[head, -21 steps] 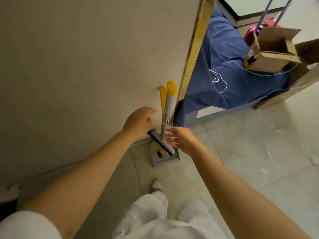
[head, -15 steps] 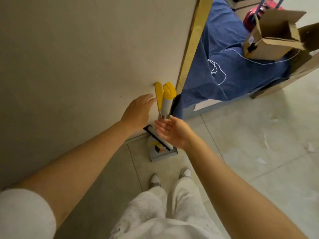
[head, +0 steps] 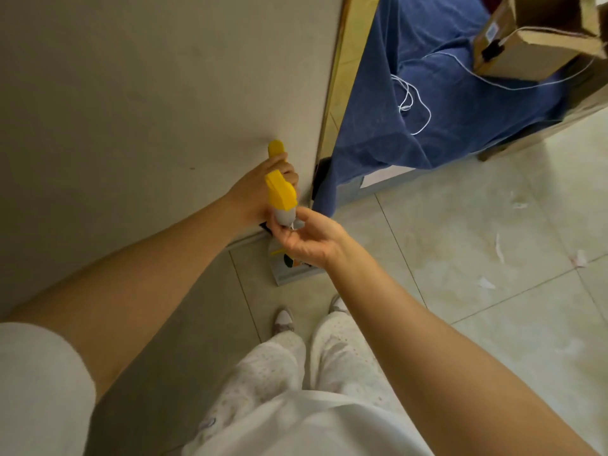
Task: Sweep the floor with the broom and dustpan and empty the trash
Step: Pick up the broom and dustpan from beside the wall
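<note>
Left hand curled round rear yellow handle, close to wall; right hand pinches front handle just under its yellow grip; dustpan on floor below, at wall base.

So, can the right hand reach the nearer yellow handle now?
Probably yes: the right hand touches the grey shaft below the nearer yellow handle, nothing lies between, and the left hand grips the other handle.

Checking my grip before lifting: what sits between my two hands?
In the head view, the nearer yellow-capped handle stands between them. The left hand grips the farther handle behind it, and the right hand pinches it below the cap.
</note>
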The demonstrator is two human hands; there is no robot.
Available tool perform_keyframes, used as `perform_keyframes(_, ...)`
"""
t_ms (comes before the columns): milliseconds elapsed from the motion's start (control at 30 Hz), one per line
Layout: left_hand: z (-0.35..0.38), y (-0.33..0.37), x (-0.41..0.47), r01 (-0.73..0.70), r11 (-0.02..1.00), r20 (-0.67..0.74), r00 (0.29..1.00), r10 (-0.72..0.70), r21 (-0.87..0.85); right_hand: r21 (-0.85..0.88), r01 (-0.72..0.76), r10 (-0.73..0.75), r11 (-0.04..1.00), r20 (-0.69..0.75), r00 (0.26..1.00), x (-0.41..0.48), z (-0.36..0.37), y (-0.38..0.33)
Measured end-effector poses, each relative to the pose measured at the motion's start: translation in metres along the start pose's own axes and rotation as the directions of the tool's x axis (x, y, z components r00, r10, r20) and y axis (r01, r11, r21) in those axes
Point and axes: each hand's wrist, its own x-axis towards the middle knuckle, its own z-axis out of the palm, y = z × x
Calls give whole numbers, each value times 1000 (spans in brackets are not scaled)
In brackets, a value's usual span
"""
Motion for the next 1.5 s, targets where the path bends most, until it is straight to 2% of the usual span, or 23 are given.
perform_keyframes(67,-45,26,10,-66,989,230,973,34,131,-68,-17,18,998,15,1000,-4,-7,3)
perform_keyframes(167,-89,59,5,-147,973,305,948,87,178,-104,4,-1,995,25,1000,-9,-14,22)
perform_keyframes(267,-93,70,-12,-177,954,424,903,60,241,-21,58,-59,998,-50,997,-10,-21,49)
perform_keyframes(300,-97,74,-16,-196,944,412,908,72,267,-3,81,-81,997,-67,994,-10,-24,56)
perform_keyframes(400,-99,82,-34,-74,982,354,935,7,176,-37,83,-86,996,-84,993,-20,-28,64)
perform_keyframes(533,-86,101,-69,168,982,267,946,-184,82,-22,45,-48,999,-151,987,-18,-37,61)
perform_keyframes(633,-82,117,-90,318,947,196,927,-320,43,-152,21,-51,988,-193,980,-14,-47,75)
perform_keyframes(833,-77,136,-132,482,876,127,870,-476,-25,-322,-128,40,938,-266,963,-14,-58,101)
perform_keyframes(1200,-66,155,-154,489,868,70,872,-485,-81,-540,-298,171,787,-273,947,-19,-74,104)
perform_keyframes(1500,-70,163,-157,519,849,38,855,-518,-102,-549,-401,253,734,-327,911,-23,-73,96)
